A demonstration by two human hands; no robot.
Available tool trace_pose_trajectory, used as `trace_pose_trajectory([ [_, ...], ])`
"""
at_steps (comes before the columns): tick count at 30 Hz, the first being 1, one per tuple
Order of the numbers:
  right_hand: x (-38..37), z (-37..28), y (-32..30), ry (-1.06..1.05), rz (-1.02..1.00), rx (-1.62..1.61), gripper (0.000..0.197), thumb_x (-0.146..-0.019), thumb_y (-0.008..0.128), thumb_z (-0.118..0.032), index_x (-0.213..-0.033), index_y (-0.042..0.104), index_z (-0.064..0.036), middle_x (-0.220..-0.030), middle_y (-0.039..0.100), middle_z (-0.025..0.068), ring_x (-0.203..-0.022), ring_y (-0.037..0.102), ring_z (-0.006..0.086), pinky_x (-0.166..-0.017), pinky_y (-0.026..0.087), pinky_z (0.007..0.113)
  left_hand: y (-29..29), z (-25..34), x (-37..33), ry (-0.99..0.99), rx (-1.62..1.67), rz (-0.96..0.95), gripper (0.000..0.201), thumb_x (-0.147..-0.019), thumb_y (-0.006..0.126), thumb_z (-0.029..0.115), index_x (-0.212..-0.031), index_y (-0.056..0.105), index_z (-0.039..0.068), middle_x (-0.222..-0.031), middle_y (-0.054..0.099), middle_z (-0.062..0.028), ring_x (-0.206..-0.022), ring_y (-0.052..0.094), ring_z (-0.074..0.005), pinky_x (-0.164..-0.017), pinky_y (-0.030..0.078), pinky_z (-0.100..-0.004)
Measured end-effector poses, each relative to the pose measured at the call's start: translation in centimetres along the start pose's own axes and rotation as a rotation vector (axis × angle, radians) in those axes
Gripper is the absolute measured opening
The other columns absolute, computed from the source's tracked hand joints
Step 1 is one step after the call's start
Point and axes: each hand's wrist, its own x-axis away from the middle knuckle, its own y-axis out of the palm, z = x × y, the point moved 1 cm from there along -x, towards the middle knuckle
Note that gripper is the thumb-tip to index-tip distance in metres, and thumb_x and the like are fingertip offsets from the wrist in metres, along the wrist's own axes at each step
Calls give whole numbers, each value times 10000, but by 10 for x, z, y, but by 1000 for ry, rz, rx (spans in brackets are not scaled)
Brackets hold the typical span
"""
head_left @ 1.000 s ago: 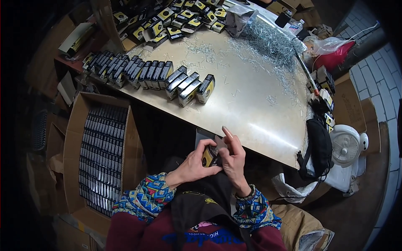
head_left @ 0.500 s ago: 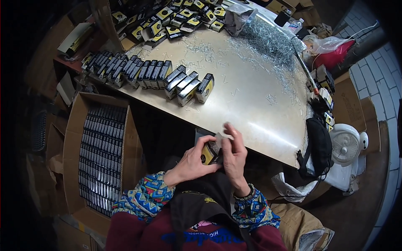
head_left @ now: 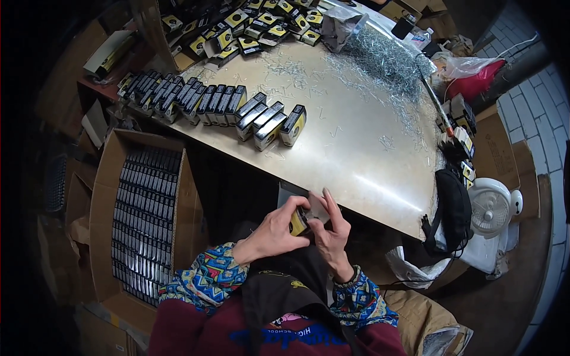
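Observation:
Low in front of me, just off the table's near edge, my left hand grips a small black and yellow cardboard box between thumb and fingers. Its pale end flap stands up at the open end. Against that end is my right hand, thumb at the opening and fingers behind the flap. The palm side of both hands is partly hidden, and I cannot make out what is inside the box. On the table, a row of similar upright boxes runs along the left edge.
Loose boxes pile up at the far left of the table. A heap of thin metal pins spreads at the far right. A carton of packed boxes stands at left. At right are a white fan and black bag.
My right hand's fingers have come down over the box's open end, and its flap has shifted with them. My left hand keeps its hold, tilting the box slightly.

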Motion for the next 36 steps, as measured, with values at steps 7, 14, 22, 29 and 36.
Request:
trace_pose_trajectory([
  [7,0,-3,7,258,215,-333,412,-959,624,-254,-1213,610,70,-1165,670,169,-1079,623,193,-950,466,279,7,-2,3,-20,-86,128,815,-653,790,140,-1330,345,55,-1183,556,-236,-1063,594,-408,-873,500,-436],
  [14,4,-24,2,305,22,-259,273,-996,541,-124,-1073,666,105,-1136,679,193,-1038,646,192,-921,487,277,9,2,6,-18,-306,250,741,-672,785,151,-1288,395,24,-1123,591,-224,-1010,610,-411,-840,510,-436],
  [22,7,-18,11,360,82,-278,207,-892,667,-13,-1087,690,54,-1049,715,129,-895,641,92,-788,518,211,9,9,0,28,-411,306,536,-698,741,99,-1152,468,13,-983,588,-189,-898,612,-390,-722,511,-439],
  [29,8,-16,10,421,183,-114,190,-867,702,-31,-1046,716,31,-906,734,61,-788,626,51,-694,515,196,17,5,8,95,-436,314,539,-702,714,71,-1156,440,-26,-948,553,-196,-874,592,-395,-707,502,-446],
  [36,8,-21,24,220,214,95,195,-857,681,6,-1047,701,48,-923,728,146,-825,694,150,-742,545,255,15,-3,2,93,-437,340,542,-710,715,80,-1160,431,-24,-940,539,-202,-871,585,-396,-698,496,-441],
])
